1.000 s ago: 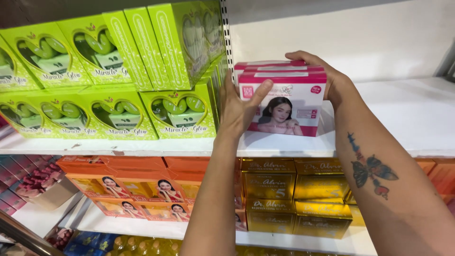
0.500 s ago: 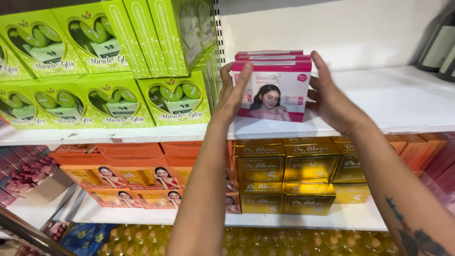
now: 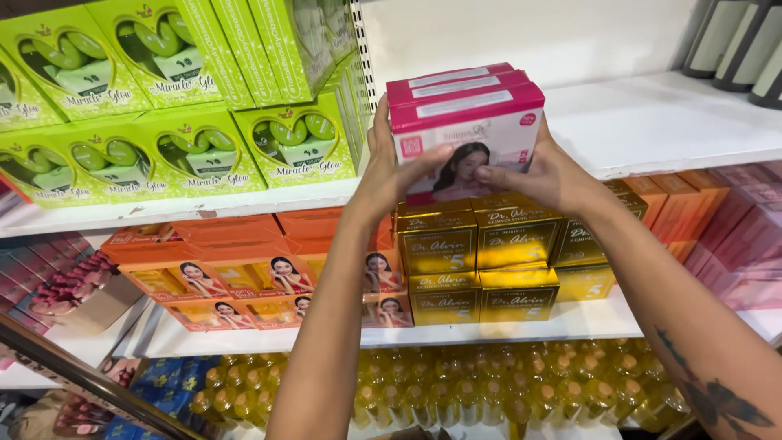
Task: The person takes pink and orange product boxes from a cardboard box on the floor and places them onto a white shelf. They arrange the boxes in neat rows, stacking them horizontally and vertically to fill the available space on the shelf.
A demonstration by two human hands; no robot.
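Both my hands hold a stack of three pink and white boxes (image 3: 468, 114) with a printed portrait on the front, in front of the white upper shelf (image 3: 652, 130). My left hand (image 3: 399, 167) grips the stack's left side, its thumb across the front. My right hand (image 3: 542, 171) grips the right side, with a thumb also on the front. The stack is lifted off the shelf and hangs in front of the gold boxes (image 3: 476, 253) on the shelf below.
Green boxes (image 3: 179, 106) with heart-shaped windows fill the upper shelf's left side. Orange boxes (image 3: 236, 269) sit left of the gold ones, pink boxes (image 3: 733, 236) to the right. Yellow bottles (image 3: 456, 391) line the lowest shelf. Dark cylinders (image 3: 733, 41) stand at the top right.
The pink stack came off the upper shelf toward me and now sits lower in view, before the gold boxes. Both thumbs moved onto its front.
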